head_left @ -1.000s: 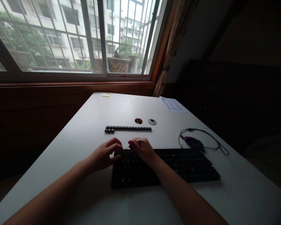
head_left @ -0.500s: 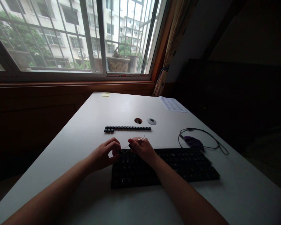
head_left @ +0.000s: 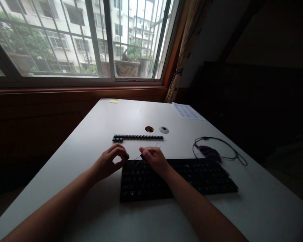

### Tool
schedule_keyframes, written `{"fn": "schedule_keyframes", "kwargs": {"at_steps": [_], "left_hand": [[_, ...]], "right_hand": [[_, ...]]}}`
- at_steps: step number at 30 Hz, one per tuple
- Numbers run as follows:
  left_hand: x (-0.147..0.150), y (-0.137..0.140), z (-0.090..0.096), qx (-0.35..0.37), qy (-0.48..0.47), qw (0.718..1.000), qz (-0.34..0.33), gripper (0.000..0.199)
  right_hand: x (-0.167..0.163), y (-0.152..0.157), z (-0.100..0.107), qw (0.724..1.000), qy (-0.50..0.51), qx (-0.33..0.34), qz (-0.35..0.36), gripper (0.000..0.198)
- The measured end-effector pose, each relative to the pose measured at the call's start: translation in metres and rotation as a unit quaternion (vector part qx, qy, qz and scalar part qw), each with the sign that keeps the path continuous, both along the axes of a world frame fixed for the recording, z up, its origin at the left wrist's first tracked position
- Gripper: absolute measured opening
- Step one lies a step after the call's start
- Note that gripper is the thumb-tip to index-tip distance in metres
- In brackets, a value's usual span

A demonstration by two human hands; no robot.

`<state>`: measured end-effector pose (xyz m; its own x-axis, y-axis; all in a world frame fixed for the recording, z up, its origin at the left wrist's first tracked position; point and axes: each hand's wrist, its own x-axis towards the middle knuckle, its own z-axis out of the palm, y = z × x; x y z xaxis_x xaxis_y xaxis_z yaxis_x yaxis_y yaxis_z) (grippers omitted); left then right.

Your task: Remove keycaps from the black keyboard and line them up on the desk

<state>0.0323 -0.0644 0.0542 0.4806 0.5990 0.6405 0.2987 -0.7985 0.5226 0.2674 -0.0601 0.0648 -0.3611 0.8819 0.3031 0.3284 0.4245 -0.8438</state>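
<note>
Between thumb and fingertips my left hand (head_left: 110, 162) pinches a small black keycap (head_left: 127, 156), held just off the keyboard's far left corner. My right hand (head_left: 155, 160) is closed round a wire keycap puller (head_left: 137, 158); its thin metal wires stick out on both sides of the fist, and a dark part shows by the thumb. Below both hands lies the black keyboard (head_left: 204, 178), partly covered by my right hand and forearm. Beyond the hands, a row of loose black keycaps (head_left: 141, 136) lines the table, with a short second row at its left end.
On the white table (head_left: 91, 215) a dark cable (head_left: 232, 144) loops around a purple cloth-like item (head_left: 209, 153) at the right. A round hole (head_left: 149, 129) and its grey cover (head_left: 164, 129) lie farther back. Paper sheets (head_left: 187, 111) and a yellow note (head_left: 113, 101) are near the far edge.
My left hand has lifted up and left from the keyboard's corner with the keycap in its fingers. A wider gap now separates it from the puller in my right hand, which has barely moved.
</note>
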Motion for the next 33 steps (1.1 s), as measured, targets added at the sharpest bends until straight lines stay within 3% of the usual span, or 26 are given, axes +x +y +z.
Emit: {"fn": "schedule_keyframes", "kwargs": {"at_steps": [4,9,18,33], "left_hand": [[0.002,-0.001,0.001,-0.009,-0.009,1.000,-0.004,0.015],[0.003,-0.001,0.002,-0.016,-0.019,1.000,0.005,0.012],[0.004,-0.002,0.000,-0.001,-0.021,1.000,0.016,0.014],[0.007,-0.003,-0.003,0.009,-0.007,1.000,0.006,0.011]], "right_hand": [[-0.003,-0.001,0.000,0.994,-0.017,0.088,-0.067,0.044],[-0.006,-0.004,0.000,0.980,-0.042,0.179,-0.070,0.025],[-0.010,-0.008,-0.003,0.969,-0.099,0.225,0.033,0.017],[-0.010,-0.010,-0.002,0.958,-0.125,0.257,0.034,0.020]]}}
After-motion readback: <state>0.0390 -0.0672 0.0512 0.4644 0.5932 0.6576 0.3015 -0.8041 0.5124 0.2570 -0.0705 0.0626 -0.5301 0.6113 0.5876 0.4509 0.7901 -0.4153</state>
